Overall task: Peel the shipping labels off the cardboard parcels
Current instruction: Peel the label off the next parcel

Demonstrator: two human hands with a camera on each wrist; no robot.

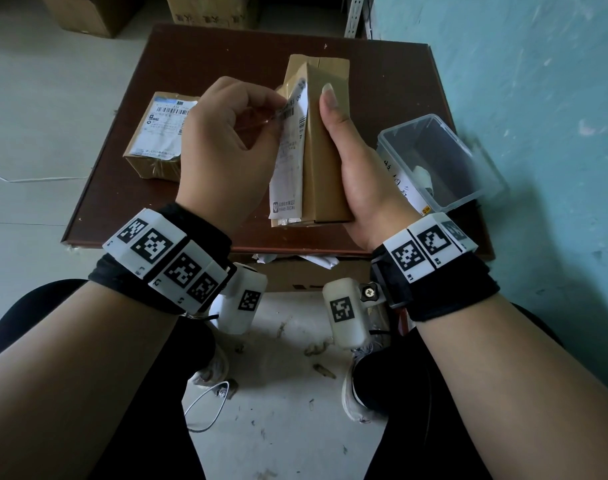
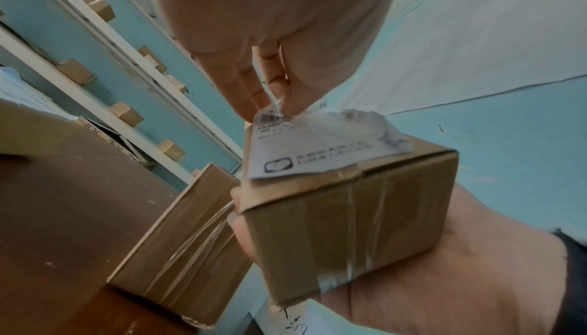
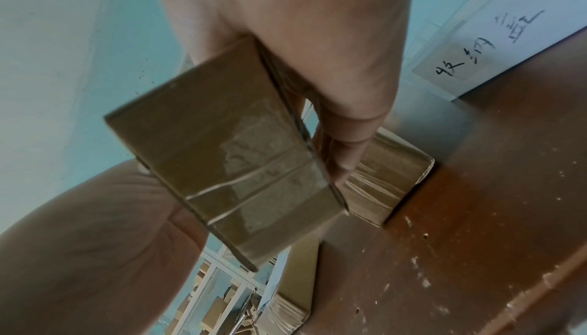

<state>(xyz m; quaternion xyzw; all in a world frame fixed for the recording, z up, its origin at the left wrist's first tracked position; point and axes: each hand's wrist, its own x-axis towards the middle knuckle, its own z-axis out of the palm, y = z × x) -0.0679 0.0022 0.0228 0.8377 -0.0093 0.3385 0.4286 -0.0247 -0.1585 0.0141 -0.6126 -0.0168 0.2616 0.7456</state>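
shipping label (image 1: 288, 157) is lifting off the parcel (image 1: 325, 168) above the counter (image 1: 226, 57); left hand (image 1: 226, 140) is pinching its top corner, right hand (image 1: 358, 174) is gripping the parcel upright.

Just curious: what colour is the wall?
Pale turquoise blue wall, seen best from the head view.

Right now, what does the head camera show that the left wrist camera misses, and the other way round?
Only the head view shows the clear plastic bin at the right of the brown table, and the printed label still stuck on top of the second parcel.

Only the left wrist view shows the taped end of the held parcel and boxes on the white shelving.

Both show the left hand pinching the shipping label partly lifted off the held parcel, which the right hand grips.
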